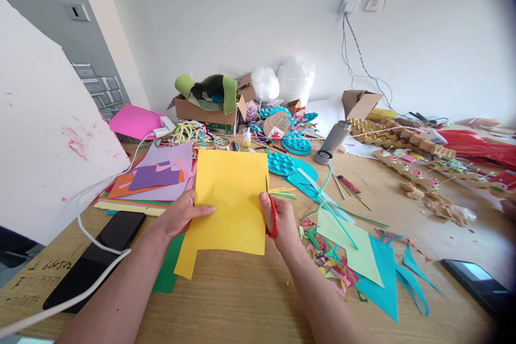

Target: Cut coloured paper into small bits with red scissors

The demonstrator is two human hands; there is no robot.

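Observation:
A yellow sheet of paper (231, 193) is held up over the table, with a piece cut out of its lower edge that leaves a strip hanging at the bottom left. My left hand (187, 212) grips its left side, thumb on the front. Red-handled scissors (273, 217) are in my right hand (280, 220), their blade pointing up along the sheet's right edge; the right thumb lies by that edge. Part of a green sheet (167, 266) shows on the table below my left hand.
Coloured papers (161, 174) are stacked at the left beside a black phone (100, 252) and a white cable. Paper scraps (326, 263), blue sheets and another phone (475, 285) lie at the right. A metal flask (334, 142) and craft supplies stand behind.

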